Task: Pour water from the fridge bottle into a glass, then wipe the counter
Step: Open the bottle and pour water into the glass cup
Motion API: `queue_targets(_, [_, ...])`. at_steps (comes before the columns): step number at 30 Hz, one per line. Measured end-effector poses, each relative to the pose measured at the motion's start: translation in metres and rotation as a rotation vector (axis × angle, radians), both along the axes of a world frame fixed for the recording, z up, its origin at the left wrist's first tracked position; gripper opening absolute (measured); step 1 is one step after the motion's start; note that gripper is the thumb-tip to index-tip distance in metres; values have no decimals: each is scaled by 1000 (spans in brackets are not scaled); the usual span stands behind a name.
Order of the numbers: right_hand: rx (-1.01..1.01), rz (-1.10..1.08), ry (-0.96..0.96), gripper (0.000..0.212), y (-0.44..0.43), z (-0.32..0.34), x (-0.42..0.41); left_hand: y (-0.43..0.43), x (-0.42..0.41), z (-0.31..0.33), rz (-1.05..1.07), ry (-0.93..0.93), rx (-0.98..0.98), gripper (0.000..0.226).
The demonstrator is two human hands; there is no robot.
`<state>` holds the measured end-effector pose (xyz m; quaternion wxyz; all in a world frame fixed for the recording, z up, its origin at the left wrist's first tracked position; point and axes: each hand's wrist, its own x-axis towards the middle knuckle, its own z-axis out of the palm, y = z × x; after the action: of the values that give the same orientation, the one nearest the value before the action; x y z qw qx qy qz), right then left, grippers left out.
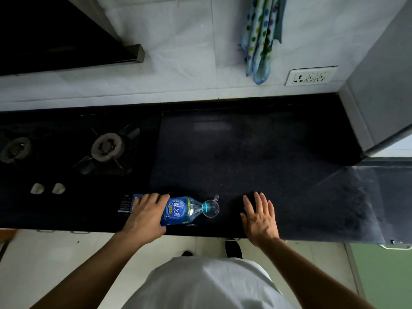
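Blue-labelled bottle (178, 210) tilts in gripping left fingers (153, 199), mouth at glass (214, 211); right fingers (258, 202) spread flat nearby.

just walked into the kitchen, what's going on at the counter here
A person stands at the dark counter. Their left hand grips the blue-labelled bottle, tipped sideways with its neck at the rim of a clear glass; whether water is flowing can't be seen. The right hand is open, fingers spread, over the counter right of the glass, holding nothing. A spotted cloth hangs on the wall, so wiping looks not yet begun.
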<state>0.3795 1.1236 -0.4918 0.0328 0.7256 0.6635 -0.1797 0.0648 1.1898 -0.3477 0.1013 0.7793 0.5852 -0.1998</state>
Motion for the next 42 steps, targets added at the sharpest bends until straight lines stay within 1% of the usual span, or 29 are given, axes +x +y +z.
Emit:
queue_targets(13, [6, -7, 0, 66, 0, 2, 0, -1, 1, 1, -9, 7, 13, 89])
queue_targets(20, [21, -4, 10, 64, -1, -1, 1, 0, -1, -2, 16, 1, -19, 90])
queue_targets(28, [-1, -14, 18, 66, 0, 1, 0, 0, -6, -12, 79, -57, -72, 90])
queue_targets(31, [10, -46, 57, 60, 2, 4, -1, -2, -11, -18, 124, -112, -96, 90])
queue_targets(34, [39, -68, 80, 60, 6, 7, -2, -2, -14, -22, 165, -177, -117, 81])
queue_targets(36, [49, -83, 54, 54, 7, 14, -3, -3, -14, -23, 198, -237, -130, 74])
queue_targets(38, [58, -86, 41, 40, 6, 19, -6, -4, -12, -24, 244, -300, -154, 69])
queue_targets(40, [36, -89, 105, 30, 5, 20, -9, -5, -10, -24, 277, -360, -170, 67])
queue_targets(42, [11, -147, 236, 23, 6, 23, -13, -4, -10, -26, 309, -418, -181, 66])
